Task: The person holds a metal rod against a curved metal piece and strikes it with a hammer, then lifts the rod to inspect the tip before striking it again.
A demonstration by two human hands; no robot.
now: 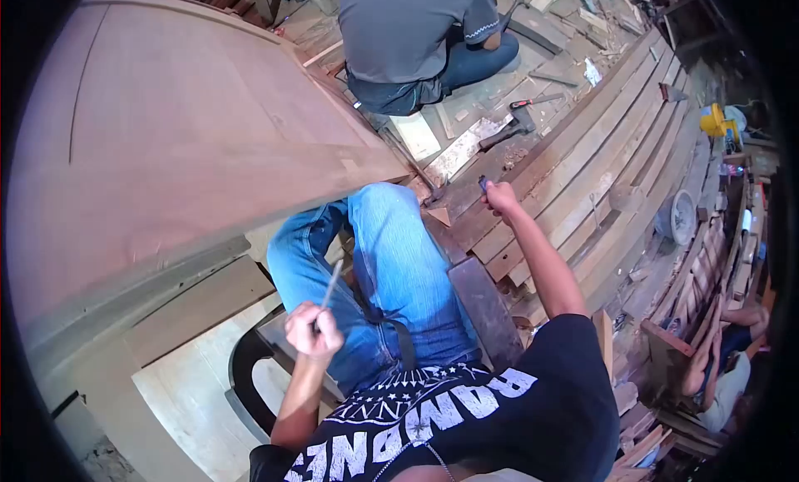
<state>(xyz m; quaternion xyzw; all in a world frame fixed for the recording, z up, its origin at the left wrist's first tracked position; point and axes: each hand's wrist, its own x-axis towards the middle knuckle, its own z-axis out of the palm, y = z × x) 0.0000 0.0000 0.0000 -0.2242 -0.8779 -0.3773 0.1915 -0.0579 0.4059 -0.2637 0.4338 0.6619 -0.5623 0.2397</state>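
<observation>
My left hand (314, 332) is closed around a slim, pale metal tool (334, 282) that points up and away over my left thigh. Its exact kind cannot be made out, as the fist covers its lower end. Out to the right, over the boards, my right hand (500, 197) is closed on a small dark blue object (483, 183), mostly hidden by the fingers. My legs in blue jeans (399, 257) lie between the two hands. Left of them stands a large wooden panel (208, 107).
Long wooden planks (599, 166) run along the right side. A hammer (433, 189), a hatchet-like tool (508, 132) and a red-handled tool (533, 102) lie ahead. Another person (416, 41) sits beyond; a second person (724, 374) is at far right. A white bucket (682, 217) stands near the planks.
</observation>
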